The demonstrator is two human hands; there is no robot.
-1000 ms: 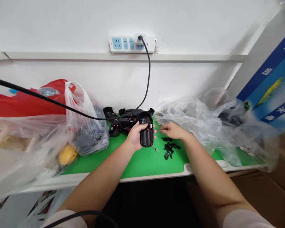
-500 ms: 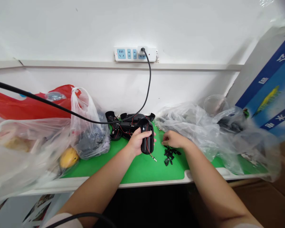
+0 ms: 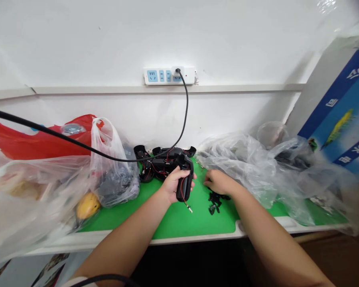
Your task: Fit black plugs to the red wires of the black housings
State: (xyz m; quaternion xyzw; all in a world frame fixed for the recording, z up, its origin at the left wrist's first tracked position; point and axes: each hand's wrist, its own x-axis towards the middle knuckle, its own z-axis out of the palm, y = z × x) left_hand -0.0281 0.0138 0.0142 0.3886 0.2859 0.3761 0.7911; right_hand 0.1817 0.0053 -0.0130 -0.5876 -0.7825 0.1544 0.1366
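Observation:
My left hand (image 3: 171, 185) is wrapped round a black plastic housing (image 3: 183, 190), thumb across its front. From the housing hangs a thin red wire ending in a small white connector (image 3: 190, 210). At the far edge of a pile of small black plastic parts (image 3: 215, 201) is my right hand (image 3: 219, 182), its fingers curled downward and closed. Whatever is between those fingertips is hidden. Behind the left hand, against the wall, lie several more black housings (image 3: 160, 162) with red wires.
A black cable (image 3: 77, 139) runs from the wall power strip (image 3: 158, 76) across the left side. Clear plastic bags (image 3: 242, 153) crowd the right, and filled bags (image 3: 115, 179) the left. The green mat (image 3: 167, 225) ends at a white table edge. A blue box (image 3: 332, 103) stands right.
The housing in my left hand has turned slightly on its side, its wire swinging left. My right hand stays by the small black parts, a little closer over them. The whole view has shifted slightly.

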